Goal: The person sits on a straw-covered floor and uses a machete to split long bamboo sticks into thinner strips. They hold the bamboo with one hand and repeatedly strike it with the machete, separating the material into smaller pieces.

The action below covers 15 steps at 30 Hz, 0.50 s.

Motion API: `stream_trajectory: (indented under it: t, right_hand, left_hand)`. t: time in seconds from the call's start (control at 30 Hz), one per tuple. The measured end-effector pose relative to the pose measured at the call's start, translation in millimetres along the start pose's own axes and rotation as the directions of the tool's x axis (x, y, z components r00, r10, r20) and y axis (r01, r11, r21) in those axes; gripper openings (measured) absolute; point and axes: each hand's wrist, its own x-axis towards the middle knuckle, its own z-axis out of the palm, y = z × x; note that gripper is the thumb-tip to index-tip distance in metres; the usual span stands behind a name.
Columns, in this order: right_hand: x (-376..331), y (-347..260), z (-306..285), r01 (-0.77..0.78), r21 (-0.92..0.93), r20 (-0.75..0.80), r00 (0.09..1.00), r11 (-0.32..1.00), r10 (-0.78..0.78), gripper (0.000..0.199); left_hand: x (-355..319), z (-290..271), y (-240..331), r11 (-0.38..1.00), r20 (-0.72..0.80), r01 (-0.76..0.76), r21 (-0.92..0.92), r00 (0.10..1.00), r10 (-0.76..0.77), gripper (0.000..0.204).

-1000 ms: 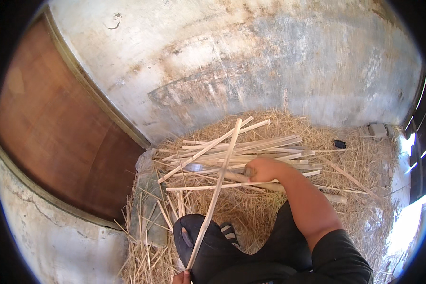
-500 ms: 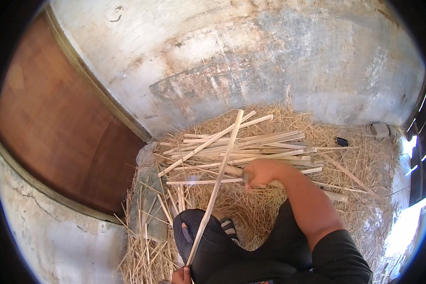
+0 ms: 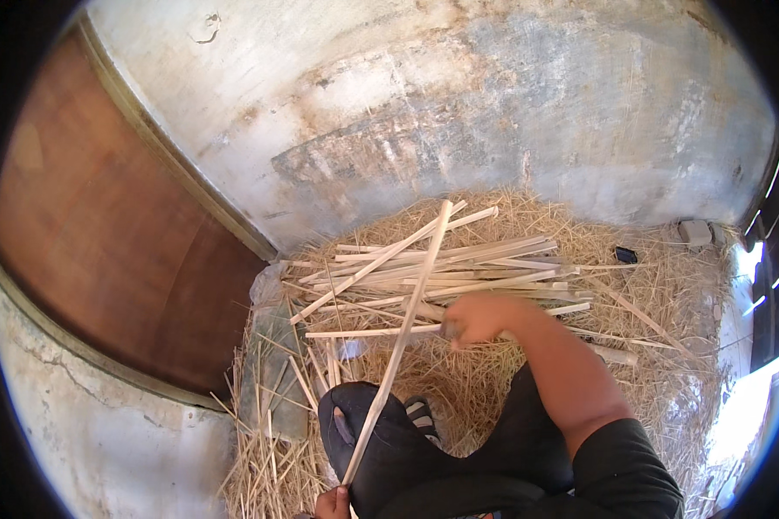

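My left hand [image 3: 331,502] shows at the bottom edge, shut on the near end of a long pale bamboo strip [image 3: 402,333] that slants up and away over my dark-clothed knee [image 3: 381,441]. My right hand [image 3: 472,317] is blurred and closed, hovering at the near edge of a pile of split bamboo strips [image 3: 441,264] lying on straw; whether it grips a strip I cannot tell. The far end of the long strip reaches above the pile.
Straw litter [image 3: 493,381] covers the floor against a stained plastered wall [image 3: 459,112]. A brown wooden door [image 3: 104,242] stands at the left. A small dark object [image 3: 626,255] and a pale block [image 3: 694,232] lie at the far right. A sandal [image 3: 422,418] shows by my knee.
My right hand has drawn back from the pile toward me and lifted slightly, now blurred. The long strip in my left hand stays slanted much as before.
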Motion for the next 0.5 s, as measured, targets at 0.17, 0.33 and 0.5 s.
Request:
stream_trajectory:
  t: [0.17, 0.33, 0.5]
  right_hand:
    - [-0.3, 46.7, -11.3, -0.337, 0.33, -0.356, 0.82, 0.882, 0.447, 0.038]
    - [5.7, -12.5, 11.6, -0.107, -0.043, -0.105, 0.989, 0.993, 0.102, 0.039]
    - [-12.3, -17.7, 0.5, -0.07, 0.024, -0.101, 0.992, 0.997, 0.072, 0.041]
  left_hand:
    - [9.4, 4.5, 15.6, 0.999, -0.067, -0.042, -0.011, 0.997, 0.041, 0.054]
    - [2.8, -2.1, -27.2, 0.992, 0.068, 0.047, -0.116, 0.997, -0.039, 0.049]
    - [2.8, 1.8, -7.0, 0.999, -0.035, -0.001, -0.037, 0.999, -0.001, 0.053]
